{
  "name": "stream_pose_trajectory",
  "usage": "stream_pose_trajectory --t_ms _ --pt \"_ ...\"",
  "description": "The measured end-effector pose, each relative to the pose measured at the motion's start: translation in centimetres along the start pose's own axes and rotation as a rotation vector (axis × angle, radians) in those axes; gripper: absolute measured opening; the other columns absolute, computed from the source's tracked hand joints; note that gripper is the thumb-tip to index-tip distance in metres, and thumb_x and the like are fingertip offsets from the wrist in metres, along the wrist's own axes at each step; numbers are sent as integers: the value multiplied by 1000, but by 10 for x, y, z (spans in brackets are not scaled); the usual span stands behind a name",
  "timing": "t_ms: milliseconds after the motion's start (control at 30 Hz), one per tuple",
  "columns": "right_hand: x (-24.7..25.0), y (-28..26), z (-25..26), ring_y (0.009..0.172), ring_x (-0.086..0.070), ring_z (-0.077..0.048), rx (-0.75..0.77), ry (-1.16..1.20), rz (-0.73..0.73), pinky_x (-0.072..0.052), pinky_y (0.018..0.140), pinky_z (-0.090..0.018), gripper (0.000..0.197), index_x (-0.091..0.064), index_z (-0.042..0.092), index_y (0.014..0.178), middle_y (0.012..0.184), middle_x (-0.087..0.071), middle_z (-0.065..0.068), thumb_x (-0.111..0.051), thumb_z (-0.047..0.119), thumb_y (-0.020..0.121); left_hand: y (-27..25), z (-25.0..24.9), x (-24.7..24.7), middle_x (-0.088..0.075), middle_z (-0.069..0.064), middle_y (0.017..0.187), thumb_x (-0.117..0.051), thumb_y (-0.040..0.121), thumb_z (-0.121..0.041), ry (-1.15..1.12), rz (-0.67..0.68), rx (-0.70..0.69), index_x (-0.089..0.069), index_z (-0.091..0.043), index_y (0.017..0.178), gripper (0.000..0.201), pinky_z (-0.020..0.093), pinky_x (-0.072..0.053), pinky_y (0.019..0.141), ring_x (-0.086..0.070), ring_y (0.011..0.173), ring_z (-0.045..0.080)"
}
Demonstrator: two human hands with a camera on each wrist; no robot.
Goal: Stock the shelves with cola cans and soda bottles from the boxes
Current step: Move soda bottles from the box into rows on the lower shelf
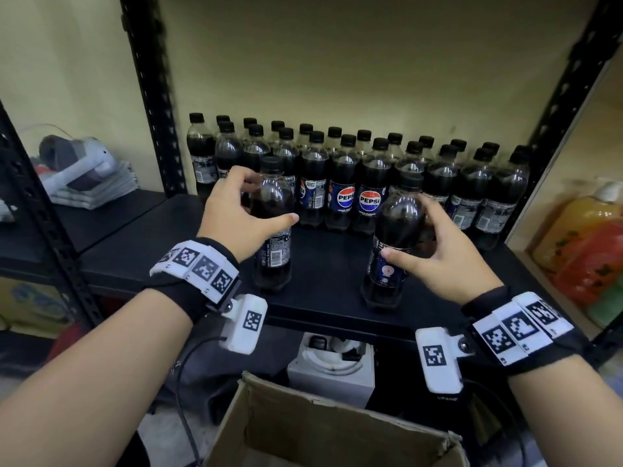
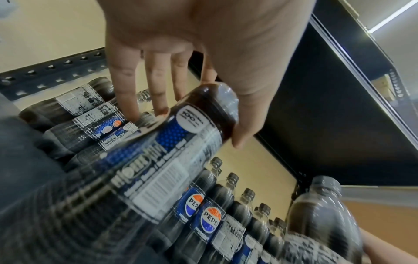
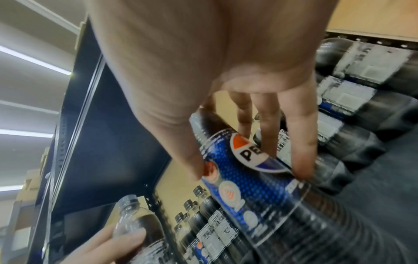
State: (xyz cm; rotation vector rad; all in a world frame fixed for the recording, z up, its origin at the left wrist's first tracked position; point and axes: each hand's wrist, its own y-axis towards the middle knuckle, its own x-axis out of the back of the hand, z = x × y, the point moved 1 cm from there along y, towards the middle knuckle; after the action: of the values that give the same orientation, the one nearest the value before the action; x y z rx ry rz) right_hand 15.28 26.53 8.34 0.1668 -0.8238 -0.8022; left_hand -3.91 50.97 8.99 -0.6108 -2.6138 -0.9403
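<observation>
Two dark Pepsi bottles stand upright on the front part of the black shelf (image 1: pixel 330 264). My left hand (image 1: pixel 269 200) grips the left bottle (image 1: pixel 274 230) near its shoulder, thumb across the front and fingers behind. In the left wrist view, that hand (image 2: pixel 201 125) spans the same bottle (image 2: pixel 169 160). My right hand (image 1: pixel 404 230) holds the right bottle (image 1: pixel 392 251), thumb on the label and fingers hidden behind. The right wrist view has this hand (image 3: pixel 248 171) pinching its bottle (image 3: pixel 260 196) at the logo. Rows of stocked bottles (image 1: pixel 347 170) fill the back of the shelf.
An open cardboard box (image 1: pixel 320 429) sits below the shelf's front edge, with a white device (image 1: pixel 333 365) behind it. Black uprights (image 1: pixel 148 96) frame the shelf. A neighbouring shelf on the left carries a folded stack (image 1: pixel 84 183). An orange liquid bottle (image 1: pixel 586 244) stands at right.
</observation>
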Motion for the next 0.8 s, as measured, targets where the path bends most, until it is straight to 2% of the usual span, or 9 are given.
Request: stream_pose_trajectory --t_ms 100,200,333,400,500,600,667,733,800 --pt "-8 -2 -2 112 -47 21 14 -9 -75 -30 87 8 90 -34 33 154 136 -55 18 -86 29 80 -6 -1 -2 -59 -9 111 -92 65 -46 34 -7 -16 -50 -35 115 66 37 -53 93 -60 103 18" --pt "-19 -1 -4 104 -43 34 27 25 -138 -31 85 9 88 -35 29 154 126 -52 25 -85 22 81 -4 1 -1 -61 -4 120 -92 65 -47 59 -2 -5 -51 -30 121 72 44 -53 96 -61 108 24" --pt "-29 9 -5 100 -44 35 26 25 -178 -33 87 7 88 -36 28 154 128 -55 19 -85 22 81 3 4 2 -60 -5 115 -93 65 -44 78 -24 12 -53 -28 116 67 37 -51 96 -59 108 19" --pt "-32 14 -5 104 -49 26 19 19 -194 -35 93 2 90 -35 28 154 131 -55 16 -86 23 81 8 9 7 -60 -6 115 -93 65 -43 89 -43 32 -54 -26 117 67 37 -51 97 -58 109 18" --pt "-38 22 -7 118 -50 3 20 16 -208 -38 107 -19 89 -37 31 153 130 -55 15 -86 24 80 17 18 16 -58 -7 111 -93 65 -39 106 -78 76 -55 -23 120 69 33 -50 96 -59 108 17" --pt "-45 32 -11 123 -53 -4 21 4 -218 -41 112 -29 88 -37 34 152 132 -57 13 -86 27 80 27 26 25 -61 -2 116 -94 66 -38 129 -117 114 -57 -20 123 70 30 -47 96 -57 107 16" --pt "-49 39 -15 128 -55 -12 14 -5 -219 -43 113 -37 89 -34 38 152 137 -58 8 -86 31 79 34 32 29 -62 3 128 -93 66 -38 152 -129 134 -57 -19 126 73 33 -46 102 -57 116 19" --pt "-52 46 -18 128 -55 -14 7 -8 -218 -44 112 -40 89 -34 40 151 137 -59 6 -86 31 79 43 38 32 -61 5 133 -93 66 -37 165 -133 147 -56 -20 127 73 33 -43 104 -56 123 21" --pt "-54 53 -19 128 -54 -14 1 -10 -217 -44 112 -41 88 -35 38 151 137 -59 5 -86 31 79 53 45 34 -60 5 134 -92 68 -36 176 -129 162 -54 -20 129 74 31 -41 101 -55 122 20"
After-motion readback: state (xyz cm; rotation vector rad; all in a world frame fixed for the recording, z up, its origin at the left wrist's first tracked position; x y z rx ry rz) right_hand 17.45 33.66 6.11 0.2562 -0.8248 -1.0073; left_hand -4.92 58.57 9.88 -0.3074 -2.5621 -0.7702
